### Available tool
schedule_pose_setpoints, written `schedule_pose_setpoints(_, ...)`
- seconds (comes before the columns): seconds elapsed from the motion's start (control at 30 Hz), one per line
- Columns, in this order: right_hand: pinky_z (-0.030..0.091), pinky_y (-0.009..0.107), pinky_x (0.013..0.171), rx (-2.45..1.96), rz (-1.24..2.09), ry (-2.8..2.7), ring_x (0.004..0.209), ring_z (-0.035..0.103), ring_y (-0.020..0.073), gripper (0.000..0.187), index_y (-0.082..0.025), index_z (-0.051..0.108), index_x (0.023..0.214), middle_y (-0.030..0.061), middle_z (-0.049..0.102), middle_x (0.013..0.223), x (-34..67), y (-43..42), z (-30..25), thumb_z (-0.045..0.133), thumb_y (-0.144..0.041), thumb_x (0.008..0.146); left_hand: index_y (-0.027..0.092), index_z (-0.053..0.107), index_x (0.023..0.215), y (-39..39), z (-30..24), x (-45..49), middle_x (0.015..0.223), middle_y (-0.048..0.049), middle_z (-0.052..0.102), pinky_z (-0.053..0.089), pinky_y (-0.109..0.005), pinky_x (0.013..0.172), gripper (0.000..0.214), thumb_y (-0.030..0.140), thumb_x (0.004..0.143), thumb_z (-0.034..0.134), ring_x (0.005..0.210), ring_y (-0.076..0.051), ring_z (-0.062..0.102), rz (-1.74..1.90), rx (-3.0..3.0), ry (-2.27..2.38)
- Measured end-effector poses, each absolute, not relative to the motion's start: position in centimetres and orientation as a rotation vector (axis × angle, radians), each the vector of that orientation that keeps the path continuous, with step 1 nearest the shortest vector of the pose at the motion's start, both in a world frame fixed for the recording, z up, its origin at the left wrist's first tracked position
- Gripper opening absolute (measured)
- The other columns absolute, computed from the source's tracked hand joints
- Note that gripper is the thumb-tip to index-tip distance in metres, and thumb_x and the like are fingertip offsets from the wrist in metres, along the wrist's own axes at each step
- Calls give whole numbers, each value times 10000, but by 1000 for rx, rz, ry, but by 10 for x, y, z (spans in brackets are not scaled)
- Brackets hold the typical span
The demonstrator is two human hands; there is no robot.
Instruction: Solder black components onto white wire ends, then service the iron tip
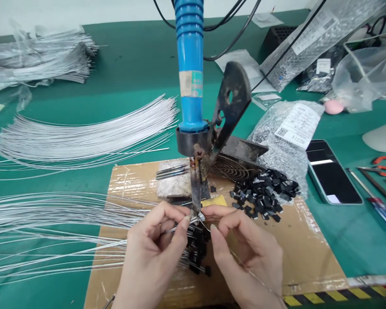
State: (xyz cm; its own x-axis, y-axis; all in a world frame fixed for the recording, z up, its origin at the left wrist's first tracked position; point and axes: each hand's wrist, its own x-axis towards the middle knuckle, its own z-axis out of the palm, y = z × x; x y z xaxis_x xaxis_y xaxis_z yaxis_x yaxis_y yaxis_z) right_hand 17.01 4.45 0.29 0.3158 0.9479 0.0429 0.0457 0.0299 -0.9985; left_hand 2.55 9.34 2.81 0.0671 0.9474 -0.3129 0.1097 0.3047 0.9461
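We look down at two bare hands working close together beneath a blue-handled soldering iron (pixel 190 64), which hangs tip-down by a black metal bracket (pixel 233 94), presumably so that neither hand has to carry it. The left hand (pixel 157 249) comes in from the lower left, its grip closed in a pinch of thumb and forefinger on a small metal connector (pixel 200 217) right at the iron's tip; we judge that this pinch steadies the part against the heat. The right hand (pixel 251 257) faces it from the other side, its grip pinching a thin silvery wire (pixel 249 271), likely solder, angled so that its end meets the same spot, while the rest trails across the palm toward the lower right. The connector is tiny, bright and shiny, partly hidden by the fingertips, so we cannot make out its full shape. Just below it, black-tipped wire ends (pixel 197 253) cluster over a sheet of brown cardboard (pixel 302 244), which probably shields the green surface (pixel 131 56). Slim white wires (pixel 51 214) fan out to the left, perhaps laid lengthwise to prevent tangling, with a thicker bundle (pixel 83 135) behind them. A heap of loose black pieces (pixel 263 193), small and flat, sits beyond the right hand, within easy reach.
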Motion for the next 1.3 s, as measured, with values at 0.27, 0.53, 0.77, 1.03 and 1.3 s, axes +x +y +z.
schedule_pose_setpoints(0.27, 613, 216, 888, -1362, 894, -1048, 1057, 784, 182, 188, -236, 631, 809, 44, 798, 1117, 172, 45, 2, 675, -166, 978, 187, 738, 776, 93, 22, 22, 802, -7, 758, 513, -90, 611, 139, 197, 908, 780, 652, -75, 671, 916, 1129, 1305)
schedule_pose_setpoints(0.53, 618, 234, 879, -1384, 896, -1043, 1029, 787, 190, 185, -235, 629, 799, 48, 804, 1097, 172, 45, 4, 679, -180, 968, 196, 770, 797, 96, 19, 16, 739, -1, 778, 491, -80, 572, 86, 169, 877, 785, 603, -70, 658, 912, 1195, 1327)
schedule_pose_setpoints(0.77, 615, 300, 923, -1437, 1061, -961, 1054, 793, 231, 204, -236, 636, 796, 90, 802, 1156, 173, 43, -3, 674, -249, 996, 173, 759, 787, 97, 16, 17, 629, 12, 680, 396, -102, 522, 113, 235, 874, 795, 550, -66, 526, 823, 1180, 1376)
schedule_pose_setpoints(1.03, 602, 287, 925, -1409, 996, -962, 1084, 778, 219, 206, -241, 633, 795, 69, 806, 1130, 172, 45, 1, 670, -228, 997, 185, 749, 822, 95, 16, 18, 676, 12, 698, 394, -111, 541, 105, 243, 901, 786, 577, -72, 526, 814, 1191, 1376)
schedule_pose_setpoints(1.3, 619, 273, 893, -1393, 959, -976, 1088, 785, 224, 199, -235, 640, 801, 76, 808, 1124, 172, 45, 4, 674, -212, 996, 199, 757, 831, 95, 15, 17, 701, 13, 735, 439, -114, 541, 82, 202, 911, 774, 586, -81, 585, 862, 1217, 1349)
